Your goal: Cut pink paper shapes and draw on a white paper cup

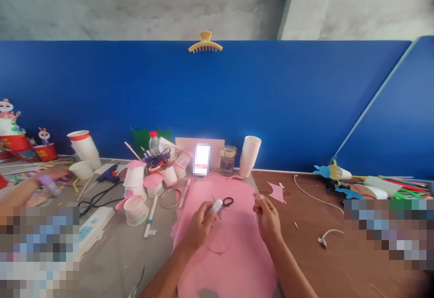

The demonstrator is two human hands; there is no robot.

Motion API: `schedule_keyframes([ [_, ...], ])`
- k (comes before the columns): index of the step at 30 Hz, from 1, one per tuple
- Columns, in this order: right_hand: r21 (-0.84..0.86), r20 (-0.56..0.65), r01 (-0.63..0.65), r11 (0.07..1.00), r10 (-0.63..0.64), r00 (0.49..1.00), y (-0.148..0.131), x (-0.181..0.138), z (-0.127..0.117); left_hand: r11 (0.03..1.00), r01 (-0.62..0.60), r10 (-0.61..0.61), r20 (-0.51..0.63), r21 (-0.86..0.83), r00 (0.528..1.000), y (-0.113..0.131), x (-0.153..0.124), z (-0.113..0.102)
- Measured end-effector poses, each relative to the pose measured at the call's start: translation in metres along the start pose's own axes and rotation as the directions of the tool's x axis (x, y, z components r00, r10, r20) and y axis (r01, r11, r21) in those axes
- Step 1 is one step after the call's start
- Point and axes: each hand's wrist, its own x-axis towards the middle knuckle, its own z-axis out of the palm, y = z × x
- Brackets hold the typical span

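Observation:
My left hand [200, 225] is closed round a small white tube, probably a glue stick [216, 205], held over a large pink sheet [230, 248] on the table. Black-handled scissors [226, 202] lie on the sheet just beyond that hand. My right hand [267, 214] is pinched on a tiny pink piece [257, 197] at its fingertips, above the sheet's right side. The two hands are a short way apart.
White paper cups [135, 210], some pink-topped, a cup stack [249, 155], a glass jar [227, 159], a glue gun [107, 174], a power strip [93, 228] and cables lie left and behind. Another person's hand [50, 176] reaches in at far left. A pink scrap [277, 192] and craft sticks lie right.

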Motion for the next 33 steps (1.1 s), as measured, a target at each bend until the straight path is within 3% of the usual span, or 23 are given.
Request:
schedule_keyframes([
  [3, -0.268, 0.094, 0.027, 0.963, -0.001, 0.996, 0.009, -0.009, 0.004, 0.979, 0.029, -0.035, -0.029, -0.203, 0.999, 0.005, 0.003, 0.000],
  [5, -0.409, 0.210, 0.135, 0.903, -0.051, 0.976, 0.015, -0.020, 0.010, 0.945, 0.058, -0.070, -0.024, -0.321, 0.997, 0.008, 0.005, -0.001],
  [9, -0.616, 0.492, 0.485, 0.621, -0.178, 0.852, 0.026, -0.033, 0.014, 0.806, 0.112, -0.142, -0.006, -0.581, 0.990, 0.007, 0.007, -0.003],
  [11, -0.648, 0.553, 0.573, 0.502, -0.206, 0.807, 0.029, -0.033, 0.012, 0.743, 0.114, -0.156, -0.006, -0.659, 0.988, 0.005, 0.009, -0.003],
  [13, -0.653, 0.559, 0.602, 0.459, -0.244, 0.792, 0.029, -0.032, 0.011, 0.709, 0.122, -0.170, 0.000, -0.695, 0.985, 0.003, 0.009, -0.003],
  [17, -0.517, 0.582, 0.618, 0.592, -0.287, 0.761, 0.019, -0.037, 0.014, 0.685, 0.127, -0.179, 0.003, -0.717, 0.984, 0.001, 0.009, -0.001],
  [20, -0.379, 0.636, 0.538, 0.753, -0.211, 0.742, 0.009, -0.048, 0.022, 0.719, 0.118, -0.163, -0.001, -0.685, 0.987, -0.003, 0.007, 0.000],
  [23, -0.312, 0.656, 0.452, 0.836, -0.155, 0.739, 0.004, -0.059, 0.030, 0.774, 0.114, -0.138, 0.010, -0.622, 0.990, -0.005, 0.005, 0.001],
  [27, -0.314, 0.643, 0.374, 0.873, -0.094, 0.760, 0.005, -0.062, 0.033, 0.792, 0.118, -0.101, 0.062, -0.599, 0.993, 0.001, 0.001, 0.003],
  [33, -0.353, 0.637, 0.433, 0.830, -0.126, 0.760, 0.007, -0.059, 0.031, 0.731, 0.113, -0.062, 0.099, -0.673, 0.993, 0.011, 0.000, 0.002],
])
